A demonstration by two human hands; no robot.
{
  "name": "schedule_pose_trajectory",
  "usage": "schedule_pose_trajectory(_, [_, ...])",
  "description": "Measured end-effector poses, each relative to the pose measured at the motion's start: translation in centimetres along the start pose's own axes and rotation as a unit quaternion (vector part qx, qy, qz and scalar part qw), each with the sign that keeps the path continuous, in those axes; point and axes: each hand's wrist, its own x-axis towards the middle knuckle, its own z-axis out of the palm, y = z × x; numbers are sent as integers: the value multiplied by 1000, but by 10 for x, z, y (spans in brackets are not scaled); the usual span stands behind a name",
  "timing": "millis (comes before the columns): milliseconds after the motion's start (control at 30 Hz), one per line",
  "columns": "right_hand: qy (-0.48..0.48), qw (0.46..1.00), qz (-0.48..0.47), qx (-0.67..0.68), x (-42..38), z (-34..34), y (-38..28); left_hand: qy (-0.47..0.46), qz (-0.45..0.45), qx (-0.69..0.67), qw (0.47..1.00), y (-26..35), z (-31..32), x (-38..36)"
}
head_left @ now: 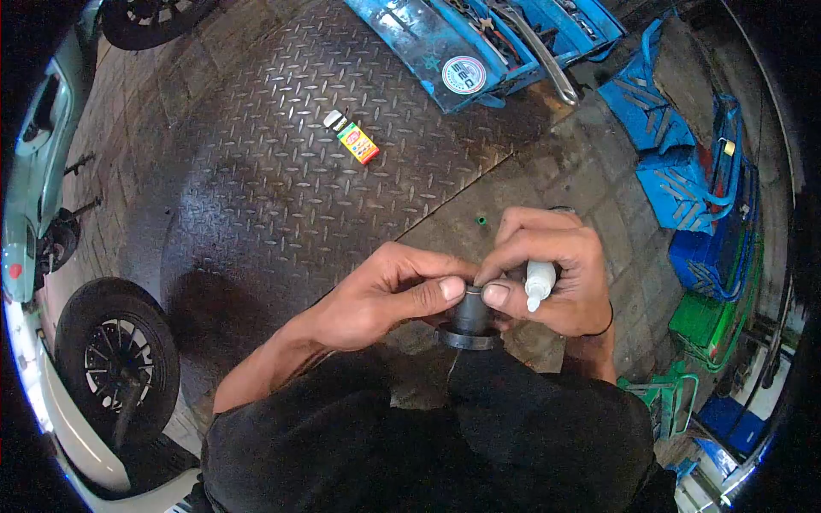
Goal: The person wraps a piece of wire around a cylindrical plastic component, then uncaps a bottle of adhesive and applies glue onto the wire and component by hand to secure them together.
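Observation:
Close to my body, a dark cylindrical part (pixel 471 315) with a wide flange at its lower end stands between my hands. My left hand (pixel 376 299) is closed, with its thumb and forefinger at the upper rim of this part. From the other side, the thumb and fingertips of my right hand (pixel 560 265) pinch at the same rim. A white squeeze tube (pixel 540 282) with a narrow nozzle is tucked in my right hand, nozzle pointing down. Whatever lies right between the fingertips is too small to make out.
A small yellow, green and red box (pixel 357 144) lies on the diamond-plate metal sheet (pixel 282 171). Beyond it stands an open blue toolbox (pixel 505 51) with tools. A small green piece (pixel 481 221) is on the paving. Blue racks (pixel 654 128) line the right; a motorcycle wheel (pixel 120 363) is left.

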Motion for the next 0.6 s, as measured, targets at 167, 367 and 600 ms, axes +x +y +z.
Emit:
schedule_pose_trajectory(167, [-51,998,-6,32,0,-4,-4,-51,-11,57,997,5,-6,-1])
schedule_pose_trajectory(367, [-61,998,-11,28,-1,-4,-4,-57,2,56,997,4,-4,-1])
schedule_pose_trajectory(600, [-48,998,-13,-45,0,-5,-8,15,47,110,993,8,5,-2])
